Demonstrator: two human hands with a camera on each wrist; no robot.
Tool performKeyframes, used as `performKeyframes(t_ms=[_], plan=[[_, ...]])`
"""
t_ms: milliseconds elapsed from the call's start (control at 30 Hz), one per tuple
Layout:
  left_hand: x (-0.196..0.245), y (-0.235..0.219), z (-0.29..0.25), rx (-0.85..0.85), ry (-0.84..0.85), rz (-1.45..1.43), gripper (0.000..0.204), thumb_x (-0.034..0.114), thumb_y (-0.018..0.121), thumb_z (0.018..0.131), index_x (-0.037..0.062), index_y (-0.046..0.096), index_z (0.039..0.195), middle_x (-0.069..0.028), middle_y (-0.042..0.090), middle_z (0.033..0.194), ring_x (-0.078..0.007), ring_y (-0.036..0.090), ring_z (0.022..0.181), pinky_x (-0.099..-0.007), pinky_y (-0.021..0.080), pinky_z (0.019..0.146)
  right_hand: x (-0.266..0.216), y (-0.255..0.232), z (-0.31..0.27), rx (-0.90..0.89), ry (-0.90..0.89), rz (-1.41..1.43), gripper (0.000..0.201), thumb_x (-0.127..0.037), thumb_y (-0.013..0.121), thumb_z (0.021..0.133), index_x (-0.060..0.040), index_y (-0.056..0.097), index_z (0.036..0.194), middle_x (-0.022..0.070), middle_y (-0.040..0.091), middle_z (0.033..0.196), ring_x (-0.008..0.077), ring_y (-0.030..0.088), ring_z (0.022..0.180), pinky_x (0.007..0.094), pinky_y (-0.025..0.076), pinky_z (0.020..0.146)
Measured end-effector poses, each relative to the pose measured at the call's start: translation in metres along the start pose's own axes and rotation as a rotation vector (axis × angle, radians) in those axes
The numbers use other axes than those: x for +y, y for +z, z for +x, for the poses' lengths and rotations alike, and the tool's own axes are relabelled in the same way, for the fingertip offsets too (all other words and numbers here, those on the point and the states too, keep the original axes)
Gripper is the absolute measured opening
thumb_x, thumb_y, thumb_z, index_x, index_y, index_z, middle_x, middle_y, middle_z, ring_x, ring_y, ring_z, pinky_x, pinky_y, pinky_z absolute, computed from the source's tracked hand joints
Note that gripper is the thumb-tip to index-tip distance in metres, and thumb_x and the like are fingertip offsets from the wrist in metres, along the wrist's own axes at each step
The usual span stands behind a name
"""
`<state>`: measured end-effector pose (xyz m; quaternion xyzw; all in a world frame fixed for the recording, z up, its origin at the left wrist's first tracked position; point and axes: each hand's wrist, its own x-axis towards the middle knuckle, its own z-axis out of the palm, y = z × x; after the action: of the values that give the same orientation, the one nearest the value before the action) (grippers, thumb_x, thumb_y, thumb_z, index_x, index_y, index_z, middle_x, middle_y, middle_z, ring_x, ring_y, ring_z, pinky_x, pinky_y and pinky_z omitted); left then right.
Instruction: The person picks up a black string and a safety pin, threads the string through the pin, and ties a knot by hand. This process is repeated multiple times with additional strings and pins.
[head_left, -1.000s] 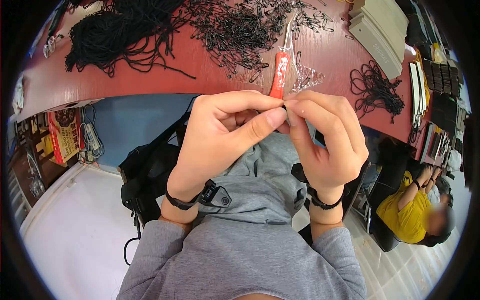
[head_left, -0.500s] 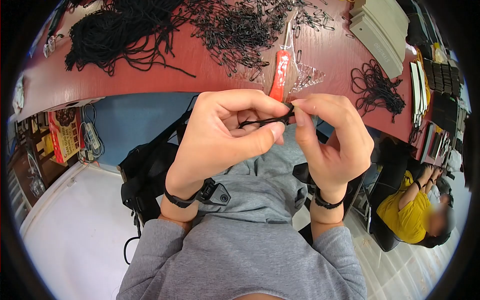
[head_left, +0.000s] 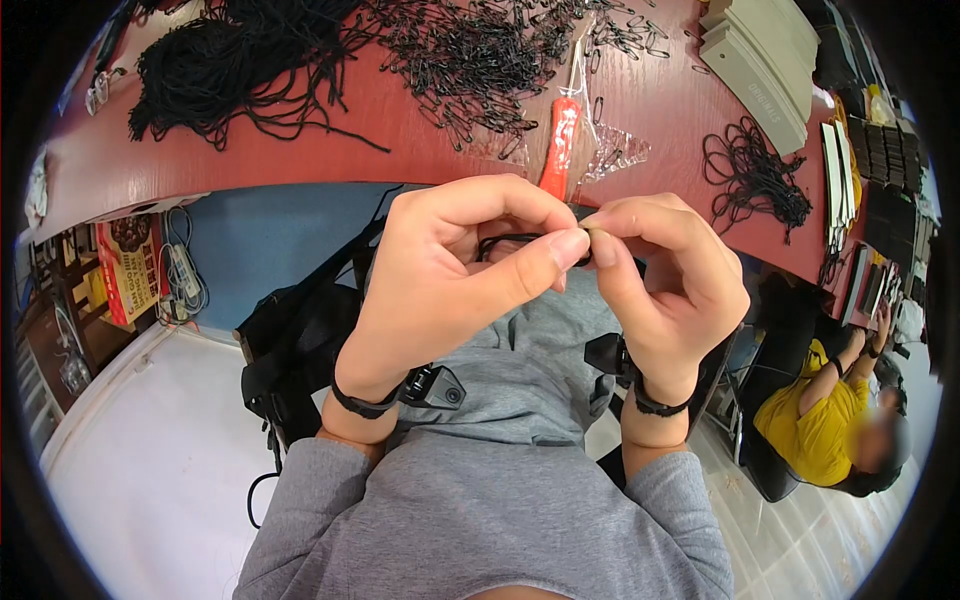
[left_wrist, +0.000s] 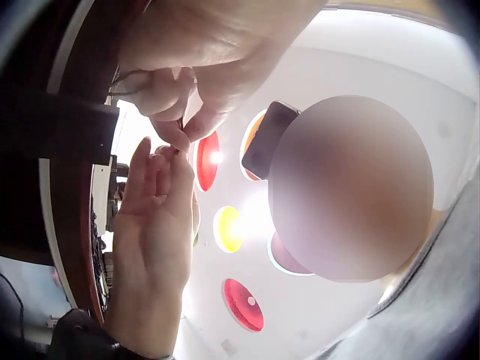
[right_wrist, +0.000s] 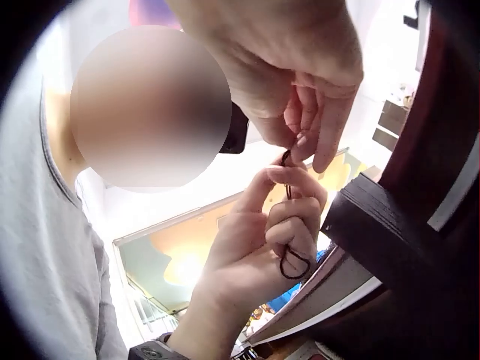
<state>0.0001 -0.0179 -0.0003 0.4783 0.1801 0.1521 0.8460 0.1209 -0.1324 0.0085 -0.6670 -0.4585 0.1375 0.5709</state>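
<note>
In the head view both hands meet at the fingertips, just in front of the table edge. The left hand (head_left: 440, 270) pinches a thin black cord (head_left: 505, 240) between thumb and forefinger, and part of the cord runs back inside its curled fingers. A small loop of that cord (right_wrist: 294, 278) hangs below the left fingers in the right wrist view. Right beside the left thumb, the right hand (head_left: 685, 275) pinches the cord's end with thumb and forefinger. The fingertips largely cover the pinched spot.
On the red table (head_left: 420, 165) lie a big bundle of black cords (head_left: 240, 70), a heap of black safety pins (head_left: 470, 60), a red-handled tool (head_left: 562, 150) in clear plastic, a smaller cord pile (head_left: 755, 175) and grey boxes (head_left: 760, 70). Another person (head_left: 810, 420) sits at the right.
The fingertips parted slightly half a second ago, baring the cord between them. Now the left thumb presses up against the right fingertips again, covering most of that stretch.
</note>
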Motion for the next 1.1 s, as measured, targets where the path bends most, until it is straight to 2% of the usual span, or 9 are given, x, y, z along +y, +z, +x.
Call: performKeyframes(t_ms=[133, 267, 333, 567, 767, 867, 1000, 1067, 1100], plan=[[-0.004, -0.001, 0.001, -0.009, 0.077, 0.037, 0.009, 0.001, 0.063, 0.084, -0.0055, 0.062, 0.090, -0.0050, 0.062, 0.083, -0.0081, 0.058, 0.073, -0.0195, 0.047, 0.064, -0.002, 0.000, -0.003, 0.022, 0.147, 0.149, 0.016, 0.008, 0.067, 0.072, 0.0043, 0.063, 0.087, 0.0113, 0.065, 0.079, 0.0152, 0.064, 0.069, 0.0239, 0.054, 0.064], [-0.003, -0.001, 0.001, -0.008, 0.042, -0.009, 0.010, 0.003, 0.062, 0.085, -0.0054, 0.062, 0.090, -0.0058, 0.062, 0.083, -0.0086, 0.058, 0.073, -0.0200, 0.047, 0.065, 0.005, 0.000, -0.005, 0.011, 0.132, 0.154, 0.018, 0.008, 0.067, 0.072, 0.0043, 0.063, 0.089, 0.0115, 0.065, 0.080, 0.0163, 0.064, 0.069, 0.0247, 0.053, 0.063], [-0.002, -0.003, 0.002, -0.026, -0.039, -0.122, 0.012, 0.006, 0.062, 0.086, -0.0051, 0.062, 0.092, -0.0064, 0.062, 0.083, -0.0092, 0.059, 0.073, -0.0200, 0.047, 0.066, 0.009, 0.000, -0.004, 0.017, -0.011, -0.003, 0.018, 0.007, 0.068, 0.072, 0.0039, 0.064, 0.089, 0.0109, 0.065, 0.080, 0.0182, 0.064, 0.069, 0.0255, 0.052, 0.062], [-0.005, 0.003, -0.002, 0.077, -0.017, -0.176, 0.016, 0.008, 0.061, 0.088, -0.0050, 0.061, 0.096, -0.0064, 0.062, 0.083, -0.0093, 0.059, 0.073, -0.0196, 0.047, 0.066, 0.009, 0.002, -0.003, 0.006, -0.090, -0.129, 0.019, 0.006, 0.069, 0.071, 0.0025, 0.066, 0.090, 0.0110, 0.067, 0.082, 0.0206, 0.065, 0.074, 0.0261, 0.051, 0.064], [-0.004, 0.006, -0.001, 0.142, 0.070, -0.052, 0.014, 0.007, 0.061, 0.087, -0.0060, 0.062, 0.093, -0.0055, 0.062, 0.082, -0.0092, 0.059, 0.072, -0.0201, 0.048, 0.065, 0.000, 0.010, -0.008, 0.070, 0.060, -0.033, 0.021, 0.005, 0.070, 0.071, 0.0023, 0.067, 0.091, 0.0120, 0.068, 0.085, 0.0209, 0.066, 0.074, 0.0262, 0.051, 0.065], [-0.004, 0.007, -0.001, 0.169, 0.062, -0.011, 0.013, 0.006, 0.063, 0.086, -0.0055, 0.063, 0.092, -0.0049, 0.061, 0.081, -0.0093, 0.059, 0.072, -0.0202, 0.048, 0.064, 0.003, 0.009, -0.008, 0.064, -0.007, -0.083, 0.019, 0.006, 0.069, 0.071, 0.0024, 0.066, 0.090, 0.0118, 0.067, 0.083, 0.0201, 0.065, 0.073, 0.0257, 0.051, 0.064], [-0.010, 0.010, -0.001, 0.223, 0.162, 0.231, 0.012, 0.002, 0.065, 0.084, -0.0055, 0.062, 0.092, -0.0053, 0.059, 0.081, -0.0082, 0.055, 0.070, -0.0180, 0.044, 0.060, 0.002, 0.011, -0.008, 0.077, -0.014, -0.125, 0.016, 0.006, 0.068, 0.072, 0.0030, 0.065, 0.087, 0.0112, 0.066, 0.080, 0.0187, 0.064, 0.069, 0.0250, 0.050, 0.061], [-0.010, 0.011, 0.000, 0.236, 0.172, 0.312, 0.012, 0.001, 0.064, 0.083, -0.0067, 0.060, 0.091, -0.0068, 0.058, 0.083, -0.0083, 0.053, 0.069, -0.0173, 0.041, 0.060, -0.003, 0.015, -0.010, 0.147, 0.171, 0.023, 0.012, 0.006, 0.066, 0.075, 0.0035, 0.063, 0.087, 0.0099, 0.064, 0.078, 0.0173, 0.063, 0.068, 0.0252, 0.050, 0.061], [-0.010, 0.012, 0.001, 0.280, 0.238, 0.347, 0.013, -0.001, 0.066, 0.081, -0.0067, 0.060, 0.091, -0.0072, 0.058, 0.085, -0.0083, 0.052, 0.069, -0.0184, 0.041, 0.060, -0.003, 0.015, -0.010, 0.146, 0.172, 0.023, 0.012, 0.006, 0.066, 0.075, 0.0035, 0.063, 0.087, 0.0099, 0.064, 0.078, 0.0173, 0.063, 0.068, 0.0252, 0.050, 0.061]])
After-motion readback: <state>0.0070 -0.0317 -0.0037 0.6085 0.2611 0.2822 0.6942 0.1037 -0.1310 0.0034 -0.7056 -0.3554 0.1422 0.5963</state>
